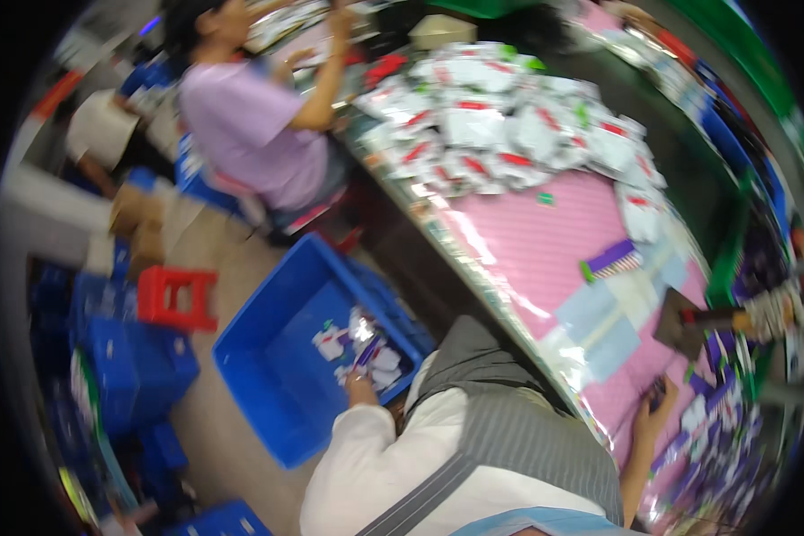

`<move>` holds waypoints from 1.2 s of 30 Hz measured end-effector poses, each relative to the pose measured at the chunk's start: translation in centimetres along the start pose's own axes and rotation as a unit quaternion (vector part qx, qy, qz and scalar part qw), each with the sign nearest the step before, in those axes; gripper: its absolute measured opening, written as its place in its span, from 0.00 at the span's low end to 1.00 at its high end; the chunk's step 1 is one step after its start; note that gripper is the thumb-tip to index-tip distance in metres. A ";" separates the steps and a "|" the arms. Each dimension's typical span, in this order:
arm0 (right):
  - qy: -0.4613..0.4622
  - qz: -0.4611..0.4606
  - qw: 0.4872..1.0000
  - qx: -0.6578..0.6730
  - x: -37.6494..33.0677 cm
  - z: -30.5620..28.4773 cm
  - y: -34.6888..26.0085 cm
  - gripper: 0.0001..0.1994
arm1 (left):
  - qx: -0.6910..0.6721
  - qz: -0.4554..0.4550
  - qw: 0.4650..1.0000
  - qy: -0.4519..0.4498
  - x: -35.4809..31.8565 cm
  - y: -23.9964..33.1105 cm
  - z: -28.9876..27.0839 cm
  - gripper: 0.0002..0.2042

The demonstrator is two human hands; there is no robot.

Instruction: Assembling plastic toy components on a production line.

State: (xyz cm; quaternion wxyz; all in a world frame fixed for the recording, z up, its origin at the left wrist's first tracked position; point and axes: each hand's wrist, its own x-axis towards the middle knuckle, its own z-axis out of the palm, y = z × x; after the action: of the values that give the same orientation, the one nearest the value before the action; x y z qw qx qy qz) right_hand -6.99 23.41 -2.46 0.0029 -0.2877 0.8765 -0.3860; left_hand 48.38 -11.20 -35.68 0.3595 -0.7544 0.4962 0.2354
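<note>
My left hand (pixel 360 390) reaches down into a large blue bin (pixel 268 357), beside a small heap of white packets (pixel 384 366) with purple and green parts. Blur hides its fingers, so a hold on a packet cannot be made out. On the pink-topped table (pixel 536 241), near its right end, my right hand (pixel 659 402) has its fingers curled around something small and dark. Next to that hand lies a spread of purple-and-white packets (pixel 706 429). A single purple packet (pixel 612 261) with a green end lies farther up the table.
White pouches with red marks (pixel 500 116) are piled at the far end of the table. A flat dark brown piece (pixel 679 323) lies near its right side. A person in a pink shirt (pixel 250 134) sits at the far left. A red stool (pixel 179 297) and blue crates (pixel 134 366) stand on the floor.
</note>
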 end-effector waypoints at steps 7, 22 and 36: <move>0.014 -0.080 0.992 -0.096 1.2 -0.7 -2.1 0.27 | -0.362 0.127 0.684 0.621 -9.3 10.2 -14.1 0.16; -0.094 0.121 0.960 0.235 4.0 5.4 -10.8 0.13 | 0.012 0.913 0.300 0.276 -46.5 48.4 -26.0 0.23; -0.119 0.365 0.734 0.560 7.2 9.4 -13.1 0.15 | -0.060 0.773 0.512 0.371 -46.5 34.1 -19.3 0.25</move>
State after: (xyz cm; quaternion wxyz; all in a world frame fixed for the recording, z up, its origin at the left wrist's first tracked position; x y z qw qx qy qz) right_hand -4.31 6.41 1.38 0.4082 0.0646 0.5321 -0.7390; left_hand -1.45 -7.73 -0.91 -0.2267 -0.1116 0.9562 0.1480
